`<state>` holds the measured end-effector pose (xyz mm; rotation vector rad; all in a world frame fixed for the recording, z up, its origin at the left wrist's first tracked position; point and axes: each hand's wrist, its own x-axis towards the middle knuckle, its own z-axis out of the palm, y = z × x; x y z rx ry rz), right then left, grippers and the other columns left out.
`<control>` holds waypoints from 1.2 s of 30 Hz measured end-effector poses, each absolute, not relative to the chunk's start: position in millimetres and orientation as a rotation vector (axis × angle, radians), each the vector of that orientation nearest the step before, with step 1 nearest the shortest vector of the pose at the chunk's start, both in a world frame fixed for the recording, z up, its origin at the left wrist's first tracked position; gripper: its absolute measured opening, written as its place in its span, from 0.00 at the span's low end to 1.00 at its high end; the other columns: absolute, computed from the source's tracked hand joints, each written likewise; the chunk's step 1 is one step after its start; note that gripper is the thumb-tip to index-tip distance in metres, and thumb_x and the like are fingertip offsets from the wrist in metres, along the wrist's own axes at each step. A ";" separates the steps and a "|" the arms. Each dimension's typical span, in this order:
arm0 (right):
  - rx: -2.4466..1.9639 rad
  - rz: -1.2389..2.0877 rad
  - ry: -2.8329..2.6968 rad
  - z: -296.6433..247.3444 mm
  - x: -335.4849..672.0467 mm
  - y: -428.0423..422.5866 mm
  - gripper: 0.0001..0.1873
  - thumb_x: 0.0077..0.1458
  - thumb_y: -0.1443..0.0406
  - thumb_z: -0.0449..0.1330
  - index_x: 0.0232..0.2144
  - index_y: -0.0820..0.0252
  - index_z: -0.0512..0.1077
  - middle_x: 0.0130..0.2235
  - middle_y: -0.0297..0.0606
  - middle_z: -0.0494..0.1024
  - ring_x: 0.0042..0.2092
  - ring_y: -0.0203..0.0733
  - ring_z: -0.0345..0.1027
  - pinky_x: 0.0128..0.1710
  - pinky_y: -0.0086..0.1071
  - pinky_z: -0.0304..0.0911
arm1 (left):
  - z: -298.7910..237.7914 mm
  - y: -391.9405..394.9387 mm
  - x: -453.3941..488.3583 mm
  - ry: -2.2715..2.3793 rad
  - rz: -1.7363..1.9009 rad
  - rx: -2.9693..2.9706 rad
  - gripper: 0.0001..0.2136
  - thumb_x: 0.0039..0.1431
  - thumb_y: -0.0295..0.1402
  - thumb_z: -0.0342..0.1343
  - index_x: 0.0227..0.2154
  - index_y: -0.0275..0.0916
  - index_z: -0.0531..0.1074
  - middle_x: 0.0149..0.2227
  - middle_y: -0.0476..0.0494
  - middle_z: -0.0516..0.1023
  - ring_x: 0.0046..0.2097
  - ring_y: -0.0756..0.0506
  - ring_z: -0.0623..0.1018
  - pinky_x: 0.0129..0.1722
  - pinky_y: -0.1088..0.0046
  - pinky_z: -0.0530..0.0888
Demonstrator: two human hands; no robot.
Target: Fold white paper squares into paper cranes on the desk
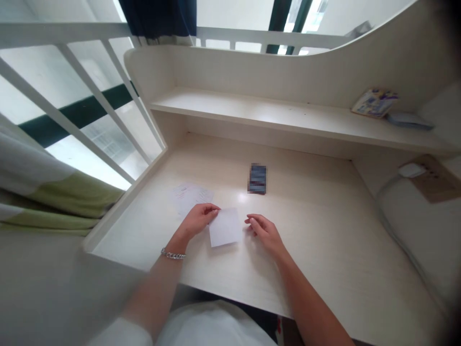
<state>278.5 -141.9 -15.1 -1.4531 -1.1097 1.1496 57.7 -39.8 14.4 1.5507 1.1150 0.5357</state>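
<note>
pale wood desk (324, 250) with a raised shelf (288, 120) behind it sits beside a railed window. near the front edge lies a small white paper square (225, 227). the left hand (196, 221), a silver bracelet (173, 254) on its wrist, pinches the square's upper left corner between thumb and fingertips. the right hand (264, 231) rests just beside the right edge, fingers curled loosely together. another sheet (190, 196) lies left of them, a blurred dark card (258, 178) further back.

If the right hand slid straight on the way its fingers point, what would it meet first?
Probably the white paper: the right hand points left at its right edge, close by; contact is unclear. The left hand pinches the paper's top left corner.
</note>
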 end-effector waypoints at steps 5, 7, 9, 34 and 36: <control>-1.432 1.201 -0.870 -21.2 287.5 -152.4 0.17 0.46 0.57 0.61 0.35 0.60 0.66 0.25 0.33 0.72 0.23 0.35 0.63 0.22 0.28 0.59 | 1.1 -44.5 104.7 1.001 0.495 1.537 0.12 0.48 0.38 0.55 0.32 0.36 0.76 0.29 0.44 0.78 0.30 0.47 0.74 0.27 0.74 0.67; -1.444 1.191 -0.807 -25.7 293.0 -157.0 0.16 0.44 0.58 0.62 0.33 0.59 0.64 0.22 0.30 0.70 0.21 0.33 0.61 0.21 0.28 0.57 | -5.0 -44.7 114.9 1.002 0.503 1.526 0.13 0.48 0.38 0.56 0.34 0.36 0.76 0.25 0.45 0.76 0.27 0.48 0.73 0.24 0.75 0.66; -1.451 1.187 -0.759 -29.1 298.0 -160.0 0.16 0.43 0.58 0.63 0.32 0.58 0.63 0.21 0.29 0.69 0.20 0.33 0.59 0.19 0.28 0.56 | -10.5 -43.9 119.2 1.019 0.524 1.510 0.14 0.48 0.39 0.56 0.36 0.36 0.75 0.22 0.48 0.74 0.24 0.49 0.71 0.22 0.76 0.64; -1.749 0.756 -0.975 -21.2 305.2 -166.7 0.15 0.50 0.62 0.56 0.42 0.57 0.69 0.41 0.42 0.74 0.36 0.41 0.70 0.33 0.35 0.66 | -13.6 -74.8 97.4 1.147 0.486 1.283 0.13 0.48 0.37 0.57 0.36 0.37 0.74 0.28 0.44 0.78 0.29 0.46 0.78 0.31 0.70 0.76; -1.809 0.572 -1.151 -14.0 298.6 -178.5 0.15 0.52 0.60 0.56 0.43 0.55 0.70 0.51 0.44 0.68 0.42 0.45 0.68 0.36 0.37 0.66 | -15.3 -84.0 97.5 1.170 0.486 1.264 0.12 0.48 0.36 0.57 0.36 0.37 0.75 0.29 0.43 0.79 0.29 0.45 0.79 0.32 0.69 0.76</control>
